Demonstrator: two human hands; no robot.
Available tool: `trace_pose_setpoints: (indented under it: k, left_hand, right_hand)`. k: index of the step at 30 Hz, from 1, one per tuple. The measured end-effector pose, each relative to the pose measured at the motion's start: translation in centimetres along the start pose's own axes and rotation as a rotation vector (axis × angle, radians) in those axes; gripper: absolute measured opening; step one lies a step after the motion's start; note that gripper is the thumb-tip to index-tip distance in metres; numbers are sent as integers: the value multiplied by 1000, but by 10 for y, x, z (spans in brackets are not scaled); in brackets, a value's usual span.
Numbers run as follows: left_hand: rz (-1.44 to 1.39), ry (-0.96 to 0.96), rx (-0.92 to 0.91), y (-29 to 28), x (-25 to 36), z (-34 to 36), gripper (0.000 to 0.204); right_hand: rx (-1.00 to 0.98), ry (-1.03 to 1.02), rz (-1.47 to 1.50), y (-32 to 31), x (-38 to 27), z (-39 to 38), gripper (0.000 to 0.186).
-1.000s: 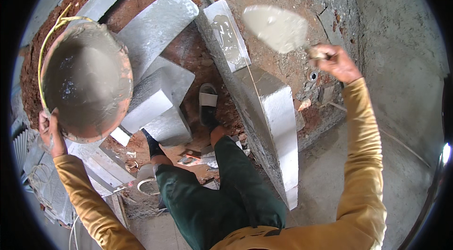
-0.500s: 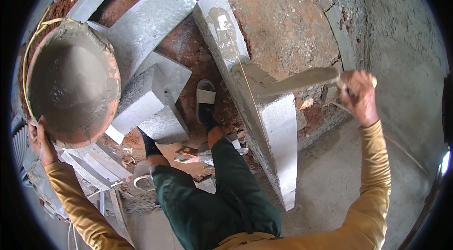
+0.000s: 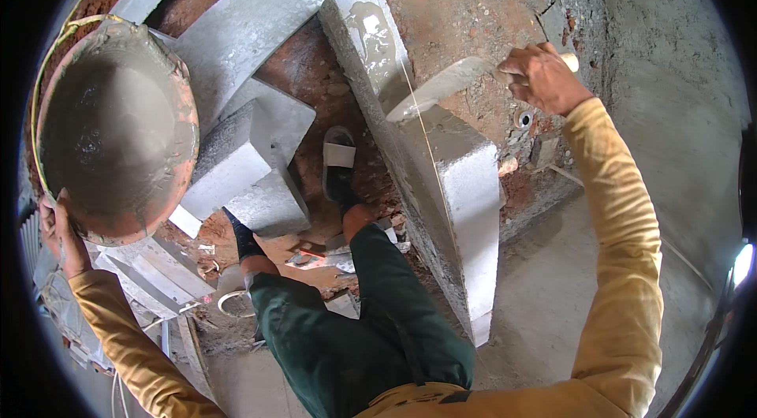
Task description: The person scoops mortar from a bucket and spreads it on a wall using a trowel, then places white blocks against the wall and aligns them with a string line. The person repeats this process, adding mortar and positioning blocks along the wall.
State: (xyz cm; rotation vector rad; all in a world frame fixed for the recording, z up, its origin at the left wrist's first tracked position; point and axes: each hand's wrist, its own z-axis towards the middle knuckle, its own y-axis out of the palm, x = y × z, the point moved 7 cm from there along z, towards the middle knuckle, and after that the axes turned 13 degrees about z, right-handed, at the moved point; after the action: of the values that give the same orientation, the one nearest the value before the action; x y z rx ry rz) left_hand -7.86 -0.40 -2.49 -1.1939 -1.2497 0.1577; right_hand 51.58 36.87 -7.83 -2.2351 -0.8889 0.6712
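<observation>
My left hand [image 3: 65, 235] grips the near rim of a round terracotta-coloured basin [image 3: 185, 151], whose inside is coated with wet grey mortar [image 3: 110, 134]. In my right hand [image 3: 546, 79] is the light handle of a trowel [image 3: 453, 85]. Its mortar-smeared blade lies over a low wall of pale blocks [image 3: 471, 236], with the tip at the wall's inner edge. Grey mortar is spread along the middle of the wall top, and a wet patch [image 3: 372, 33] glistens on the far block. A thin string [image 3: 418, 106] runs lengthwise above the wall and passes by the blade.
Several loose pale blocks [image 3: 252, 24] lie at odd angles between the basin and the wall. My sandalled foot [image 3: 339, 154] stands on reddish soil beside them. A rough grey wall [image 3: 678, 102] rises at right. Near my left leg sits a cup-like container [image 3: 235, 292].
My right hand and the trowel have moved up and to the left, bringing the blade's tip across the wall's mortar. The mortar there looks more spread. My left hand stays on the basin.
</observation>
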Motion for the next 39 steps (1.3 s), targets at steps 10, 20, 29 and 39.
trace_pose_setpoints:
  k: [10, 20, 29, 39]
  left_hand:
    - [-28, 53, -73, -1, -12, 9, 15]
    - [-79, 18, -59, 4, -4, 6, 18]
    - [-48, 29, -40, -8, -14, 12, 10]
    - [-37, -27, 0, -10, -15, 10, 10]
  right_hand:
    - [424, 10, -49, -31, -42, -133, 33]
    - [349, 129, 221, -52, -25, -124, 24]
    - [106, 151, 407, 24, 39, 71, 30]
    - [-29, 506, 1031, 67, 61, 82, 37]
